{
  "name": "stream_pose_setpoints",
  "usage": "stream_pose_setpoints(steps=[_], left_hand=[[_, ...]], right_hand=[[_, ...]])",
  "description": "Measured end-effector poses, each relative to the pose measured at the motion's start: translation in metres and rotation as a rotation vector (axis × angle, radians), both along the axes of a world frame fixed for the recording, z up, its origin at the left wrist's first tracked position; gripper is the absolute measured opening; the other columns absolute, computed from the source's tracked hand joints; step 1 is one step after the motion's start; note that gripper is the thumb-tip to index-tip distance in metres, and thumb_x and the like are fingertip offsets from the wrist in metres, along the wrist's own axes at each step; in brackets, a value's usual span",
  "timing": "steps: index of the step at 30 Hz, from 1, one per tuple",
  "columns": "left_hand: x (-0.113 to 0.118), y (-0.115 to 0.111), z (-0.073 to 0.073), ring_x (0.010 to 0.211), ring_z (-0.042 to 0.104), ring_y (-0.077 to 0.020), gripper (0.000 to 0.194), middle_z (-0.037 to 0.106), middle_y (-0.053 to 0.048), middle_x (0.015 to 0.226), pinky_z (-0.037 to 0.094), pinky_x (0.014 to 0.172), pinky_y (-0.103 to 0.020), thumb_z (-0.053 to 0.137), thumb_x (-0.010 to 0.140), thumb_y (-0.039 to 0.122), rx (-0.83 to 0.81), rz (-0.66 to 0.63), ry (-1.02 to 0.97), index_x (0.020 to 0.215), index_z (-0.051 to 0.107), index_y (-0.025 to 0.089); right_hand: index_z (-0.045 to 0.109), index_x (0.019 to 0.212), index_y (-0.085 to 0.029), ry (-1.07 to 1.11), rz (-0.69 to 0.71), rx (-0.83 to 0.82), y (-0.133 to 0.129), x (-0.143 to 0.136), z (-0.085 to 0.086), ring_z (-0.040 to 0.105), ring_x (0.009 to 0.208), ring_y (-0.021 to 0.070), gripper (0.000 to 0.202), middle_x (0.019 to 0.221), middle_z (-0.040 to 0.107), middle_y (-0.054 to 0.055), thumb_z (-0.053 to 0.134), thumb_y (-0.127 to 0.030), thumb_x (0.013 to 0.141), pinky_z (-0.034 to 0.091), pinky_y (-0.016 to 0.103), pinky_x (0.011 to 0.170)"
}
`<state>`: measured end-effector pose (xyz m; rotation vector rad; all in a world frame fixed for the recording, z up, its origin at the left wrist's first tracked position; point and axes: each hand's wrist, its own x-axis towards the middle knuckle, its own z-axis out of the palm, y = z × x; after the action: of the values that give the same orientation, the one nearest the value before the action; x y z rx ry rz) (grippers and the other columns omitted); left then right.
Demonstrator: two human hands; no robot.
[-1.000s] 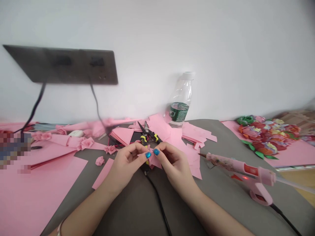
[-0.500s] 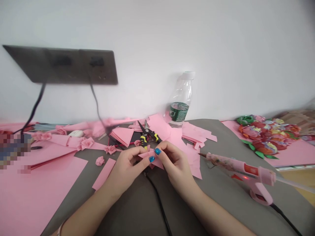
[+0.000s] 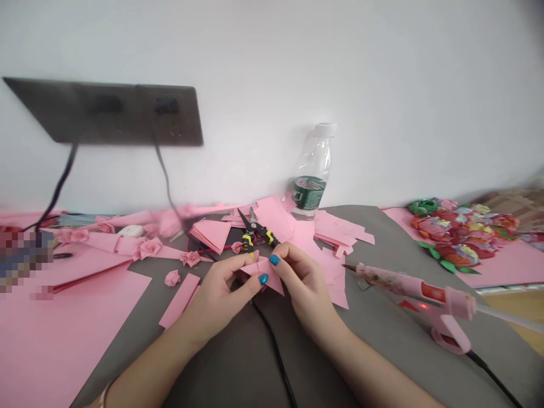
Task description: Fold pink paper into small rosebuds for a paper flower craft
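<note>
Between my two hands is a small folded piece of pink paper point(image 3: 272, 279), with a pointed corner hanging toward me. My left hand point(image 3: 225, 294) pinches its left side, the thumb lying over the front. On the other side, my right hand point(image 3: 305, 286) grips the upper right edge between thumb and fingers. The fingertips behind the paper are partly hidden. Just beyond my hands lie scissors point(image 3: 255, 229) with yellow and black handles, their blades apart. A black cable point(image 3: 272, 345) runs toward me from under the paper.
A pink glue gun point(image 3: 419, 292) with a lit red light lies at right. Behind stands a clear bottle point(image 3: 312, 170) by the wall. Pink paper sheets point(image 3: 97, 334) and paper roses point(image 3: 148, 247) lie at left; colourful paper flowers point(image 3: 457, 229) at far right.
The paper has turned slightly, so more of its front face and lower point shows. My thumbs have shifted a little on it; the things around have stayed put.
</note>
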<state>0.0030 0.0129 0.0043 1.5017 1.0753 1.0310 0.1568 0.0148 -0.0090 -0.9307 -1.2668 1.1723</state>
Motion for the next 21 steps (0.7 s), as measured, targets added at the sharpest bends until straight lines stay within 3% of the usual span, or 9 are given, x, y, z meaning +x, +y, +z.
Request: stream_pose_setpoints(steps=[5, 14, 21], left_hand=[[-0.0018, 0.0008, 0.0017, 0.066, 0.043, -0.0151, 0.024, 0.049, 0.002, 0.066, 0.036, 0.062, -0.024, 0.056, 0.087, 0.03, 0.043, -0.072, -0.002, 0.066, 0.057, 0.019], [-0.0024, -0.001, 0.0015, 0.063, 0.034, -0.0143, 0.03, 0.036, 0.003, 0.064, 0.028, 0.06, -0.027, 0.047, 0.091, 0.027, 0.083, -0.077, 0.057, 0.063, 0.041, 0.021], [-0.0022, -0.0025, 0.0026, 0.062, 0.032, -0.0142, 0.031, 0.034, 0.004, 0.064, 0.026, 0.06, -0.028, 0.045, 0.092, 0.025, 0.103, -0.089, 0.063, 0.062, 0.037, 0.021]], right_hand=[[0.052, 0.07, -0.021, -0.045, 0.042, 0.03, -0.0019, -0.0007, 0.0009, 0.044, 0.064, 0.0139, 0.031, 0.069, 0.05, -0.002, 0.063, -0.043, 0.088, 0.037, 0.024, 0.058], [0.05, 0.067, -0.02, -0.054, 0.079, 0.04, -0.0014, -0.0005, 0.0024, 0.04, 0.063, 0.0134, 0.032, 0.067, 0.046, -0.002, 0.063, -0.041, 0.088, 0.036, 0.025, 0.058], [0.047, 0.068, -0.02, -0.079, 0.118, 0.052, -0.002, -0.0006, 0.0013, 0.037, 0.063, 0.0132, 0.031, 0.067, 0.043, -0.003, 0.056, -0.037, 0.094, 0.033, 0.025, 0.058]])
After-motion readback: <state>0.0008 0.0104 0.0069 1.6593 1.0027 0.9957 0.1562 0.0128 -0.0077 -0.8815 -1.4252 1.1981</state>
